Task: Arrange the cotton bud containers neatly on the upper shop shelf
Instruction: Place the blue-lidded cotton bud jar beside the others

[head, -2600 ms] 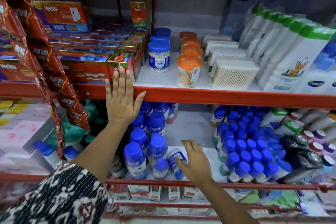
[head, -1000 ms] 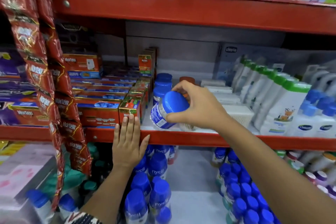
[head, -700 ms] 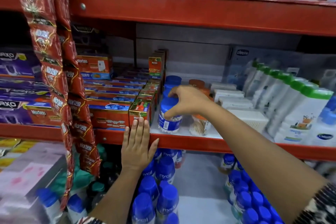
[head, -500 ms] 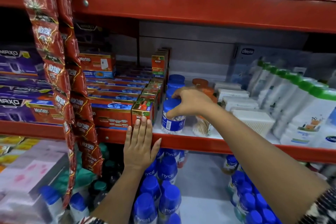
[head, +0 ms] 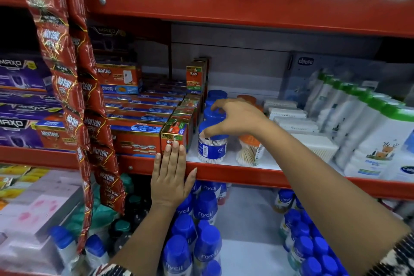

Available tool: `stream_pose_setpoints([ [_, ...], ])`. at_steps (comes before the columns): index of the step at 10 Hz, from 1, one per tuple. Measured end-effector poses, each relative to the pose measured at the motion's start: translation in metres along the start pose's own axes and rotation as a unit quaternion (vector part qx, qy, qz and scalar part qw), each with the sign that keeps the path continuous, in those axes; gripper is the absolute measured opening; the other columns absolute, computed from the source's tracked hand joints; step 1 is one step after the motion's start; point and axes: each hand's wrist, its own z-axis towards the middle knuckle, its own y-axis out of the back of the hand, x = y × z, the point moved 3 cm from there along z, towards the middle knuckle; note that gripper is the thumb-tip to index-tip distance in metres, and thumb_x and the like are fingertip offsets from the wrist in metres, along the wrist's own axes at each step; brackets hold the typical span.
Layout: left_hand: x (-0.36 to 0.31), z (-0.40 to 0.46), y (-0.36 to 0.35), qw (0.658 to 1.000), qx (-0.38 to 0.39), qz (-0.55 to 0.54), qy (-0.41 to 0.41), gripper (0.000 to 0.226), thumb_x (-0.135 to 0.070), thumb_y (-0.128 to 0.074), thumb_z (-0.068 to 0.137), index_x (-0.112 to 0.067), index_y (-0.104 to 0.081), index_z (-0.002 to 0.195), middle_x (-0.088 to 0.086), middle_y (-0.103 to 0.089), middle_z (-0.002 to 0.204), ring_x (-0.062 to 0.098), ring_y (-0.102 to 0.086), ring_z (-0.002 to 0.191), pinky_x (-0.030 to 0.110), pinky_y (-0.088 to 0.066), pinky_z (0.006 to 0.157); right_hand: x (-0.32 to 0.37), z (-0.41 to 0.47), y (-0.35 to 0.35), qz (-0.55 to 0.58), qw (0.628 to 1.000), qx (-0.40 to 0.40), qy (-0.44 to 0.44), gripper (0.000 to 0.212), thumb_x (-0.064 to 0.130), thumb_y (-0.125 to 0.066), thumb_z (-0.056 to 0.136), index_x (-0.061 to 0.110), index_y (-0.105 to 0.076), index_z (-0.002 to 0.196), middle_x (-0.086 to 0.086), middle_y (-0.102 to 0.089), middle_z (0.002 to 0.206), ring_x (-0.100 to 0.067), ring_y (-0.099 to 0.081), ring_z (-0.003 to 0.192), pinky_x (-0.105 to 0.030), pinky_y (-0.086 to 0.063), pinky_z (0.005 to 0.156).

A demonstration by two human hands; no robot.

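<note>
red shop shelving holds a blue-lidded cotton bud jar upright at the front edge, just beside an orange-lidded jar. the right hand clasps its lid from above, while the left hand lies flat and open on the rail. a careless let-go could likely tip it off the edge or knock its neighbour.

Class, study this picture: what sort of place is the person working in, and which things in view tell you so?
Most likely a shop aisle. Red metal shelves carry many identical goods: stacked insect-repellent boxes, rows of blue-capped bottles, and cotton bud jars lined up facing outward.
</note>
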Motion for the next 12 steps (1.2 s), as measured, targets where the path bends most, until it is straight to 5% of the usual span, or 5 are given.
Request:
stream_pose_setpoints([
  [2,0.000,-0.001,0.001,1.000,0.003,0.001,0.001,0.064,-0.044,-0.019,0.104,-0.008,-0.002,0.154,0.006,0.004,0.162,0.020,-0.001,0.149,0.038,-0.002,0.122,0.003,0.002,0.015,0.060,0.988,0.137,0.039,0.072,0.019,-0.074,0.072,0.031,-0.046,0.137,0.003,-0.041,0.146,-0.018,-0.043,0.129,-0.034,-0.047,0.095],
  [4,0.000,0.000,0.000,1.000,0.008,0.004,0.002,0.064,-0.044,-0.019,0.103,-0.008,-0.001,0.154,0.006,0.004,0.162,0.020,-0.001,0.149,0.037,-0.001,0.122,0.008,0.006,0.008,0.007,0.976,0.211,0.060,0.072,0.007,-0.070,0.079,0.031,-0.042,0.142,0.006,-0.034,0.152,-0.017,-0.031,0.139,-0.026,-0.034,0.088],
  [7,0.000,0.000,0.001,1.000,0.007,0.000,0.003,0.064,-0.044,-0.019,0.104,-0.008,-0.001,0.154,0.006,0.004,0.162,0.019,-0.001,0.149,0.037,-0.002,0.122,0.011,0.009,0.006,-0.045,0.986,0.155,0.033,0.074,0.045,-0.073,0.077,0.027,-0.043,0.142,0.002,-0.039,0.149,-0.021,-0.045,0.129,-0.030,-0.048,0.088],
  [9,0.000,0.000,0.000,1.000,0.002,0.000,0.003,0.064,-0.044,-0.019,0.104,-0.008,-0.003,0.154,0.006,0.003,0.162,0.019,-0.002,0.149,0.037,-0.003,0.122,0.013,0.006,0.009,-0.058,0.981,0.178,0.056,0.071,0.029,-0.069,0.082,0.028,-0.037,0.145,0.004,-0.033,0.154,-0.019,-0.035,0.138,-0.026,-0.035,0.093],
  [12,0.000,-0.001,-0.001,1.000,0.002,0.003,0.002,0.064,-0.043,-0.020,0.104,-0.008,-0.003,0.154,0.006,0.003,0.162,0.020,-0.002,0.149,0.038,-0.003,0.122,0.010,0.006,0.006,-0.089,0.988,0.124,0.032,0.077,0.049,-0.070,0.076,0.024,-0.042,0.143,0.002,-0.045,0.146,-0.019,-0.048,0.126,-0.029,-0.045,0.087],
])
